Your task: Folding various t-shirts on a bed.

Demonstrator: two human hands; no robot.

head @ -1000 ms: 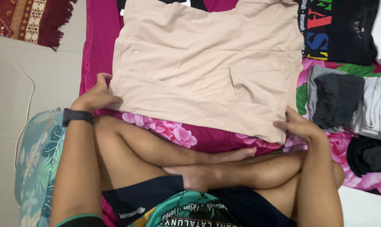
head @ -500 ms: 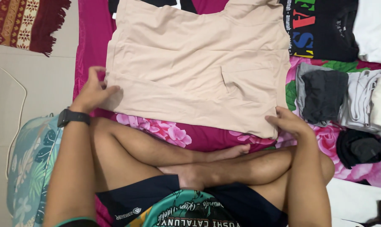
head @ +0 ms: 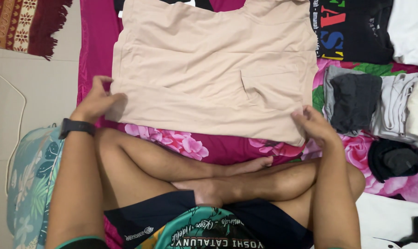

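Beige shirt (head: 213, 69) lying flat on pink floral bedsheet (head: 172, 140), collar pointing away, left hand (head: 96, 101) and right hand (head: 312, 127) each pinching a near hem corner, black printed shirt (head: 352, 30) lying far right.

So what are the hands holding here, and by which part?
The beige shirt, spread flat. The left hand has its near left corner, the right hand its near right corner, both at the hem.
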